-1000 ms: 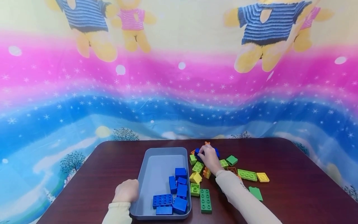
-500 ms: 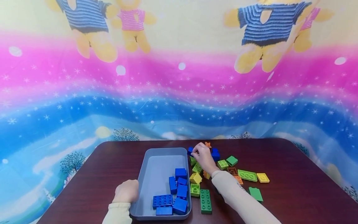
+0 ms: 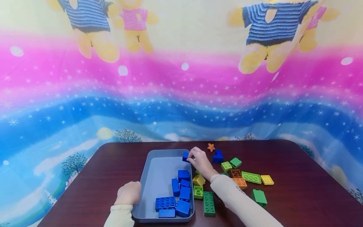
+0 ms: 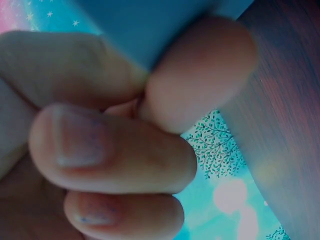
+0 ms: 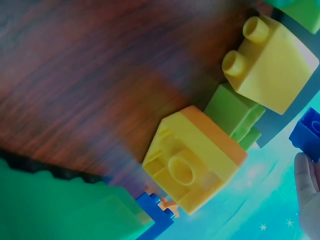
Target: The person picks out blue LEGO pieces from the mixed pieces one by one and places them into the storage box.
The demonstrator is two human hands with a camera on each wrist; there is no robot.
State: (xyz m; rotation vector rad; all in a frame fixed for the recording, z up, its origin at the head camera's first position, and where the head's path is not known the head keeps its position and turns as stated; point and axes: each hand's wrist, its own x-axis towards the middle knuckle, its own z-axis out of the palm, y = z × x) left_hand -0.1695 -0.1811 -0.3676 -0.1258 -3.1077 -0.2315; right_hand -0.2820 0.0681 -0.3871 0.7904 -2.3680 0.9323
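My left hand (image 3: 129, 193) grips the left rim of a grey tray (image 3: 146, 170); in the left wrist view the thumb and curled fingers (image 4: 115, 155) pinch the tray's edge (image 4: 145, 30). Over the tray's far right rim, my right hand (image 3: 200, 162) pinches a small blue brick (image 3: 185, 156) between thumb and fingertips. That blue brick (image 5: 307, 135) is at the right border of the right wrist view, with part of the hand (image 5: 306, 190). Several blue bricks (image 3: 182, 208) lie along the tray's right side and near end. Another blue piece (image 3: 217, 156) is on the table.
Right of the tray lie yellow bricks (image 3: 199, 180), a long green brick (image 3: 209, 203), a lime plate (image 3: 250, 177), an orange brick (image 3: 239, 183) and an orange star-shaped piece (image 3: 210, 147). My right forearm (image 3: 241, 201) covers part of the dark wooden table (image 3: 297, 189). A printed curtain (image 3: 181, 94) hangs behind.
My right hand has carried the small blue brick left, from the loose pile to above the tray's far right rim. The left hand and tray have stayed put.
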